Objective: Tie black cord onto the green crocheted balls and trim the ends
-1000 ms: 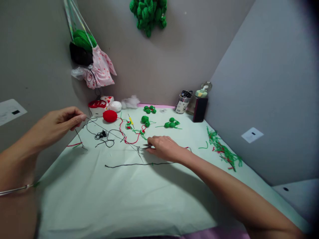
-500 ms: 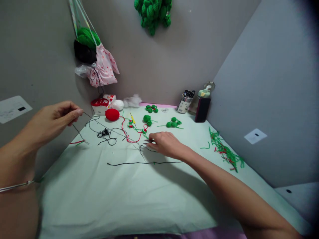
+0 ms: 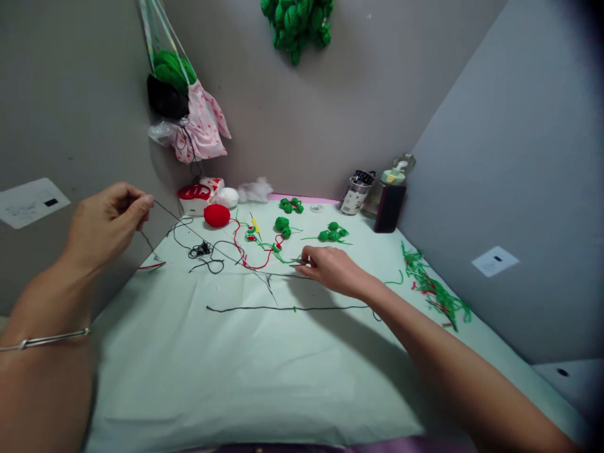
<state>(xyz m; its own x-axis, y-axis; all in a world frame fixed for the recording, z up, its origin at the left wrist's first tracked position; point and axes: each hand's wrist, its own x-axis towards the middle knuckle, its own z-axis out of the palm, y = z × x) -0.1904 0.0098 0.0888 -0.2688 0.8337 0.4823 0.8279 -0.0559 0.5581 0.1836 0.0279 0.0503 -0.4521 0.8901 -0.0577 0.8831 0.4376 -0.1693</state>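
Note:
My left hand (image 3: 111, 214), raised at the left, pinches a strand of black yarn (image 3: 177, 219) that slants down to the middle of the table. A short end of it hangs below the fingers. My right hand (image 3: 333, 267) hovers over the table's middle, closed on what look like small scissors, their slim metal blades (image 3: 296, 262) pointing left; the handles are hidden. Under the blades runs the far part of the black yarn. Nearer to me a black cord (image 3: 255, 309) with a green knot lies straight across the tablecloth.
Behind lie a red yarn ball (image 3: 217, 216), a yellow-handled crochet hook (image 3: 255, 223), tangled black yarn (image 3: 202, 249) and green crocheted pieces (image 3: 330, 233). Yarn scraps (image 3: 434, 286) lie at right. A pen cup (image 3: 356, 192) and a phone (image 3: 390, 207) stand at the back right.
My right hand has moved right and slightly back with the scissors, away from the yarn's knotted end. My left hand still holds the black yarn, slightly higher. The view has shifted a little left.

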